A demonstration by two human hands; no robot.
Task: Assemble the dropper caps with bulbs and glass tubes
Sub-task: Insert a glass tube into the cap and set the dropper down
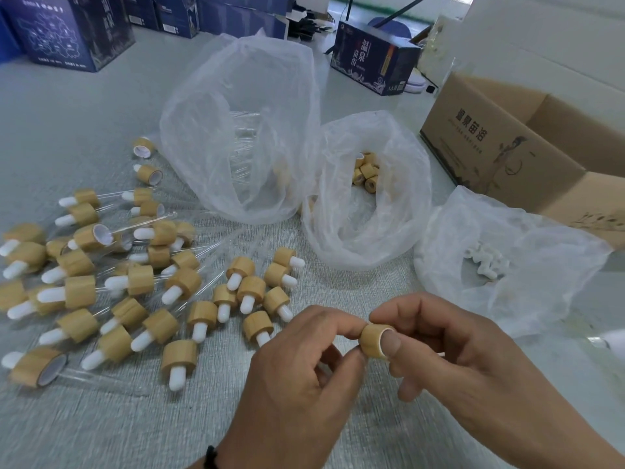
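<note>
Both hands' fingers pinch cap [373, 339] | finished droppers [128, 286] left | 3 bags [243, 130] behind

Bright, even daylight fills the room, soft enough that the hands cast only faint shadows on the grey table [84, 106]. The clear plastic bags [243, 130] glow milky white where light passes through them. The wide lens bends the cardboard box [527, 143] and the far blue cartons [71, 32] outward at the edges. The finished droppers [111, 282] look slightly soft, the nearest ones smeared.
</note>
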